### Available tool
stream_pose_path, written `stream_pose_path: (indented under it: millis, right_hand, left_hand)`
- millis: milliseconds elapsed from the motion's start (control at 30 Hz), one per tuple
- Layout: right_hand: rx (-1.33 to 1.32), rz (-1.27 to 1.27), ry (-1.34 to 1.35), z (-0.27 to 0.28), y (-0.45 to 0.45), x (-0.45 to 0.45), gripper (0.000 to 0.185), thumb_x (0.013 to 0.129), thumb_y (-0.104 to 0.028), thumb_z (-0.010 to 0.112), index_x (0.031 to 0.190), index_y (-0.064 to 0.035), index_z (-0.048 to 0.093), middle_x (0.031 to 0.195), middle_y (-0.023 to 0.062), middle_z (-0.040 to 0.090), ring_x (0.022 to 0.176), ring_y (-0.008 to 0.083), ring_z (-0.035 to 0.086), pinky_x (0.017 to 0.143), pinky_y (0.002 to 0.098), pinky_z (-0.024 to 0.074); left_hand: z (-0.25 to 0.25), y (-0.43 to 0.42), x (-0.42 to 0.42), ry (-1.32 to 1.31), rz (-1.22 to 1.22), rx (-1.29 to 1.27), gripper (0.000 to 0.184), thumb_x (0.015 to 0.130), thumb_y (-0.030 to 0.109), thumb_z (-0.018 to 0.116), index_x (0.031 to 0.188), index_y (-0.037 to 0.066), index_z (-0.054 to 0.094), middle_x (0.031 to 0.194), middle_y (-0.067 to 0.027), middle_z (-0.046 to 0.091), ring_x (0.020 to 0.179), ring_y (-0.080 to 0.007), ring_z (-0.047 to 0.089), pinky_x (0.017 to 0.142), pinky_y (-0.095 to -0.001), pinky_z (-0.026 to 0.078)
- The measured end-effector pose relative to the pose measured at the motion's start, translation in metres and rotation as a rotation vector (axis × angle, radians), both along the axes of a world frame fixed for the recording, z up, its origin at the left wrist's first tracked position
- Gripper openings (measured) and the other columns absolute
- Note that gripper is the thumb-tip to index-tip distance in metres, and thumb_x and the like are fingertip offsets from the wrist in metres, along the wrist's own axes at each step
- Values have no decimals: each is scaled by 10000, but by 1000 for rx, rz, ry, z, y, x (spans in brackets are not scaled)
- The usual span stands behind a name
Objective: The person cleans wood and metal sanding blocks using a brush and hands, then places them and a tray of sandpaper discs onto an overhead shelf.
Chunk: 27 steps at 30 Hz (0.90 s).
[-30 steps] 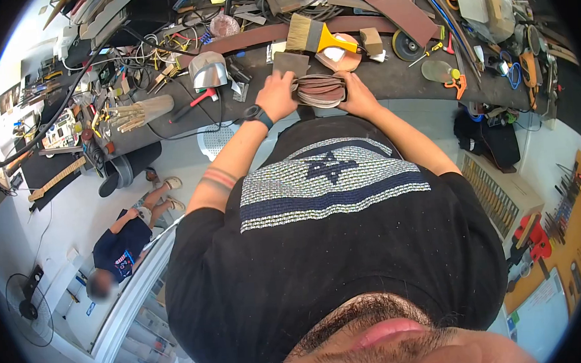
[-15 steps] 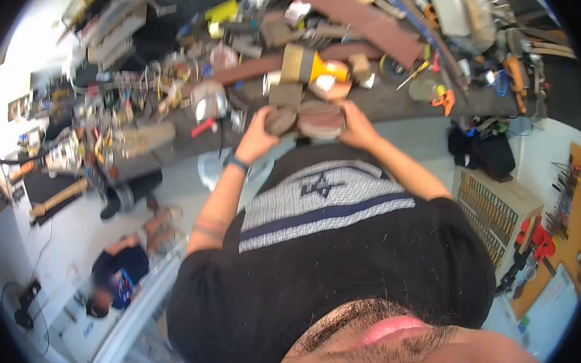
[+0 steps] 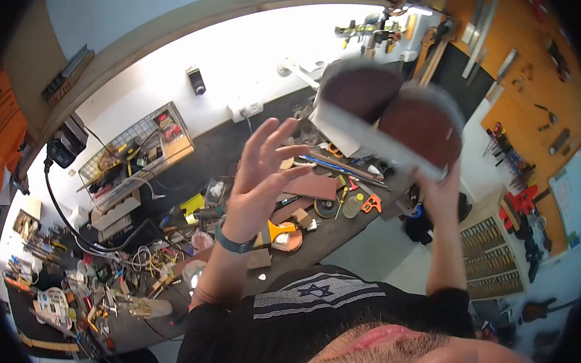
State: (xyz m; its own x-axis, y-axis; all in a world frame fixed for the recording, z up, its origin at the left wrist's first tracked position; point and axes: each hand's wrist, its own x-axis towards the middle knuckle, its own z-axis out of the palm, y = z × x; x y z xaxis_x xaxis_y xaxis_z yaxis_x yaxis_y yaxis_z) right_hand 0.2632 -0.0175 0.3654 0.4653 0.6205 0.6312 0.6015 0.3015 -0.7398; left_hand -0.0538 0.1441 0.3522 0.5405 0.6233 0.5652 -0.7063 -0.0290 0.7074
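My left hand (image 3: 261, 183) is raised over the workbench with its fingers spread and nothing in it. Higher up and to the right, my right hand (image 3: 439, 187) grips the lower edge of a pale holder (image 3: 374, 140). Two stacks of round, dark reddish-brown discs sit in this holder side by side: a left disc stack (image 3: 359, 92) and a right disc stack (image 3: 420, 130). The holder is tilted and somewhat blurred. Most of my right fingers are hidden behind it.
Below my hands a cluttered workbench (image 3: 235, 151) bears a yellow-handled brush (image 3: 277, 231), an orange clamp (image 3: 372, 204), cables and tools. A wire basket (image 3: 135, 148) stands at the back left. Pegboard tools and a drawer cabinet (image 3: 486, 256) are on the right.
Both hands have risen from the bench's front edge. My left hand has come off the disc stacks, and my right hand has lifted them up and right. The view has tilted up to the wall.
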Motion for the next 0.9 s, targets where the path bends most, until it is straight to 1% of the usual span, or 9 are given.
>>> stream_pose_path:
  millis: [67, 100, 200, 400, 500, 700, 800, 867, 900]
  right_hand:
    - [92, -36, 11, 57, 15, 15, 748, 992, -147, 795, 1636, -10, 440, 1490, 117, 620, 1270, 191, 658, 1029, 318, 569]
    - [126, -59, 33, 88, 24, 18, 800, 975, -328, 856, 1608, -12, 482, 1407, 106, 664, 1197, 161, 673, 935, 281, 574]
    - [76, -292, -277, 165, 65, 58, 996, 863, -662, 879, 1502, 40, 577, 1291, 188, 749, 1157, 249, 748, 977, 360, 572]
    - [-235, -498, -549, 259, 223, 108, 931, 827, -782, 827, 1235, 54, 776, 1010, 251, 813, 970, 384, 815, 948, 483, 613]
    - [-258, -340, -554, 269, 308, 126, 964, 780, -799, 846, 1199, 68, 788, 910, 254, 807, 892, 423, 816, 932, 504, 622]
    - [-108, -844, -781, 251, 354, 97, 996, 772, -725, 873, 1339, 68, 664, 1190, 283, 750, 1147, 394, 767, 1020, 533, 589]
    - [24, -1014, -867, 233, 342, 75, 839, 842, -578, 850, 1385, 23, 633, 1371, 259, 676, 1242, 431, 709, 1088, 576, 535]
    - [62, -1061, -975, 226, 343, 77, 648, 912, -429, 761, 1381, -6, 615, 1376, 263, 648, 1302, 461, 655, 1128, 592, 494]
    - [52, -1057, -991, 228, 347, 84, 488, 962, -320, 663, 1348, -23, 628, 1275, 261, 693, 1192, 446, 724, 1032, 581, 565]
  left_hand:
    - [-4, -2, 11, 70, -41, 108, 739, 1030, 120, 730, 1691, 98, 401, 1664, -209, 512, 1428, -296, 580, 1164, -486, 521]
    - [-20, -5, 15, 176, -85, 171, 672, 1048, 113, 738, 1653, 83, 447, 1620, -167, 539, 1414, -266, 588, 1154, -449, 533]
    - [-58, -33, 10, 561, -182, 256, 512, 1063, 89, 739, 1548, 62, 577, 1530, -126, 638, 1351, -211, 646, 1096, -400, 566]
    - [-124, -56, -15, 855, -261, 324, 511, 1080, 252, 769, 1515, 44, 599, 1403, -128, 714, 1272, -239, 706, 1112, -394, 562]
    - [-144, -61, -42, 950, -184, 320, 515, 1090, 289, 753, 1512, 38, 599, 1424, -136, 707, 1290, -246, 701, 1118, -401, 558]
    - [-212, -76, -101, 1162, 94, 195, 571, 1035, 307, 798, 1497, 20, 625, 1437, -191, 708, 1300, -310, 705, 1097, -400, 555]
    - [-247, -89, -128, 1217, 159, 176, 579, 1026, 336, 797, 1483, 16, 639, 1443, -206, 704, 1321, -330, 696, 1108, -411, 551]
    - [-266, -98, -142, 1234, 241, 176, 568, 1035, 347, 778, 1474, 13, 643, 1443, -216, 705, 1333, -350, 689, 1115, -428, 548]
    - [-268, -97, -145, 1254, 237, 152, 565, 1044, 351, 770, 1477, 13, 641, 1443, -212, 704, 1332, -345, 689, 1120, -422, 544]
